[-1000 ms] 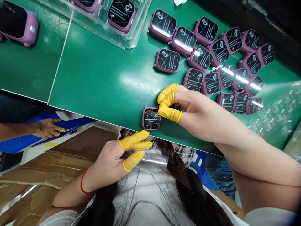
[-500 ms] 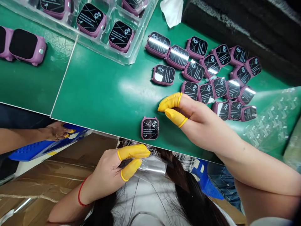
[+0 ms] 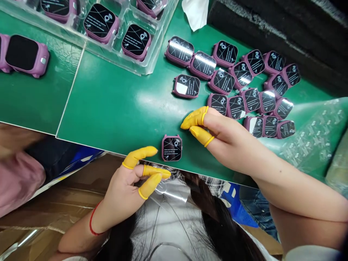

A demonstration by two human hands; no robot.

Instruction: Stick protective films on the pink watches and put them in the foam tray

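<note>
My left hand [image 3: 127, 185], with yellow finger cots and a red cord at the wrist, pinches a clear film [image 3: 174, 193] between thumb and a finger beyond the table edge; its index finger is raised apart. One purple watch [image 3: 172, 148] lies screen up near that edge, between my hands and touched by neither. Above and right of this watch, my right hand [image 3: 214, 127] has its cotted thumb and index finger together; anything between them is too small to tell. Several purple watches [image 3: 224, 81] lie in rows behind my right hand, a few with white patches on their screens.
A clear tray [image 3: 148, 67] with watches stands at the upper left, beside two dark-screened watches [image 3: 25, 54]. Black foam [image 3: 261, 36] borders the back right. White tissue [image 3: 195, 14] and patterned clear plastic [image 3: 307, 141] lie nearby. Another person's pink sleeve [image 3: 16, 181] is at left.
My left index finger has lifted away from the pinch and stretched toward the single watch. My right hand has hardly moved. The co-worker's hand has left view, and a pink sleeve now shows there.
</note>
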